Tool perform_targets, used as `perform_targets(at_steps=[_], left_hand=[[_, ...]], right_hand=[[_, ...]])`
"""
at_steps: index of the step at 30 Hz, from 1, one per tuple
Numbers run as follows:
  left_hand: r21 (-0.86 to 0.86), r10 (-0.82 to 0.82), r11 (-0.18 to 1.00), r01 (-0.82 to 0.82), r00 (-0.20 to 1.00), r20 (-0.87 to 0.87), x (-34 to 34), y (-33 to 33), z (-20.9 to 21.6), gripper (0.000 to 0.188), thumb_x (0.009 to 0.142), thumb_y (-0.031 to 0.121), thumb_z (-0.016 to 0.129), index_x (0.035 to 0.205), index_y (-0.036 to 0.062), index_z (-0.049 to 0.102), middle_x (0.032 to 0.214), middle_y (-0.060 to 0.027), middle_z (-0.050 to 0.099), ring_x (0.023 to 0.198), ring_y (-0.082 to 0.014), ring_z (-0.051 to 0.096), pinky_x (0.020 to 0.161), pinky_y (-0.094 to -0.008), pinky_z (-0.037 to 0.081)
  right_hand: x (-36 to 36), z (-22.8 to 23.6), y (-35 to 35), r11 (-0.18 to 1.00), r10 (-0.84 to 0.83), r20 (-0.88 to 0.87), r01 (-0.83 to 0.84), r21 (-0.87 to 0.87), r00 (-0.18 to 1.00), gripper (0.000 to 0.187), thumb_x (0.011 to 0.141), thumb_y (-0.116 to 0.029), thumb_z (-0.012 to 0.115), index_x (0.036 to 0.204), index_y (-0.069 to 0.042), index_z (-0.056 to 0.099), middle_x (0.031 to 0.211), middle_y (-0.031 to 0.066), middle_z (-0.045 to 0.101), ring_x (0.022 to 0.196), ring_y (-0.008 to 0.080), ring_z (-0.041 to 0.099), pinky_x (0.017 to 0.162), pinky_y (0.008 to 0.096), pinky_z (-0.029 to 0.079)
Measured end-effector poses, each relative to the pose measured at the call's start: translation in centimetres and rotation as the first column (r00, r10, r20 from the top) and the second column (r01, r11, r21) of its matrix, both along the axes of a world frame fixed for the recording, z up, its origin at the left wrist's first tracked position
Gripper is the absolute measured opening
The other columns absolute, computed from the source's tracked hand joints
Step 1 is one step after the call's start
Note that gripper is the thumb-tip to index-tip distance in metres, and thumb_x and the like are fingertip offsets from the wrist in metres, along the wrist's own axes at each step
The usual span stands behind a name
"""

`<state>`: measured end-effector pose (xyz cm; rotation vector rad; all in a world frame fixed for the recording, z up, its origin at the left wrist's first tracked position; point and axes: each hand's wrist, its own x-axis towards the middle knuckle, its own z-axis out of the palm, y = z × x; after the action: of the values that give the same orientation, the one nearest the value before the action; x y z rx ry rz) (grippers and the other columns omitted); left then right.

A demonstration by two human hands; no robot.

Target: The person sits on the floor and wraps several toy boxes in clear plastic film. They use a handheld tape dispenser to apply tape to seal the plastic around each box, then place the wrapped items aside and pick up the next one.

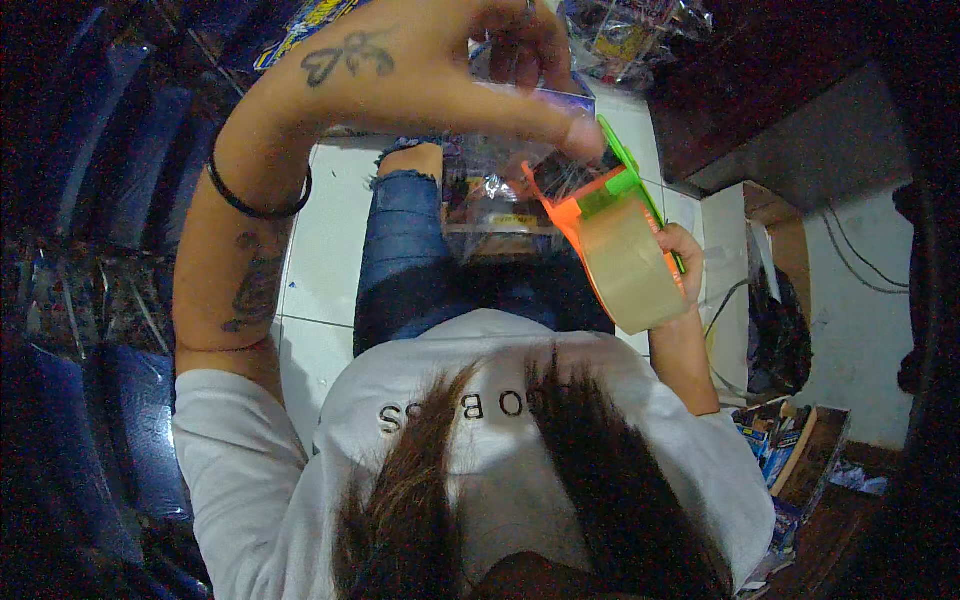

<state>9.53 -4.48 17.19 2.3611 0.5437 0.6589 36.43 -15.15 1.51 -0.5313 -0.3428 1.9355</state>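
Observation:
My right hand [683, 262] grips an orange and green tape dispenser [600, 200] that carries a big roll of clear brownish tape [632, 265]. My left hand [450, 60] is raised high in front of me, its fingers pinched on the top of a clear plastic packet [500, 190] with dark contents. The outstretched left forefinger touches the dispenser's front end. The packet hangs over my lap, between my knees in blue jeans [405, 250].
White floor tiles [325, 230] lie below. Dark blue plastic bags [90, 200] fill the left side. A pile of wrapped packets [635, 35] lies at the top. To the right stand a brown cardboard box [775, 215] and a box of small packets [790, 450].

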Motion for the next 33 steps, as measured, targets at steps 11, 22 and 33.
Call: perform_targets(at_steps=[11, 22, 33], left_hand=[[-0.394, -0.288, 0.886, 0.245, 0.956, -0.054, 0.0, 3.7, -1.0, 0.026, 0.090, 0.027, 0.064, 0.085, 0.0015, 0.067, 0.076, -0.0028, 0.065, 0.072, -0.0075, 0.056, 0.067, -0.0248, 0.044], [-0.411, -0.320, 0.873, 0.263, 0.944, -0.076, 1.0, 4.3, -0.4, 0.027, 0.090, 0.026, 0.065, 0.079, 0.0020, 0.067, 0.068, -0.0009, 0.061, 0.068, -0.0061, 0.053, 0.064, -0.0242, 0.042], [-0.506, -0.292, 0.704, 0.499, 0.852, 0.434, -0.2, 8.5, 1.5, 0.031, 0.092, 0.032, 0.061, 0.102, 0.0023, 0.062, 0.095, -0.0116, 0.063, 0.091, -0.0156, 0.058, 0.080, -0.0317, 0.046]], right_hand=[[-1.4, 1.6, -0.1, 0.999, -0.021, -0.020, 0.021, -0.034, 1.000, 0.043, 0.085, -0.028, 0.042, 0.109, 0.002, 0.061, 0.099, 0.0184, 0.067, 0.082, 0.0306, 0.067, 0.074, 0.0414, 0.056], [-1.8, 1.6, -0.5, 0.997, -0.047, -0.019, 0.048, 0.066, 0.999, 0.022, 0.087, -0.016, 0.043, 0.089, -0.002, 0.059, 0.094, 0.0177, 0.066, 0.080, 0.0273, 0.066, 0.070, 0.0389, 0.055], [1.3, -0.2, -0.7, 0.996, 0.065, -0.085, -0.060, 0.059, 0.994, 0.050, 0.075, -0.022, 0.049, 0.116, 0.006, 0.055, 0.107, 0.0214, 0.063, 0.092, 0.0316, 0.064, 0.085, 0.0405, 0.051]])
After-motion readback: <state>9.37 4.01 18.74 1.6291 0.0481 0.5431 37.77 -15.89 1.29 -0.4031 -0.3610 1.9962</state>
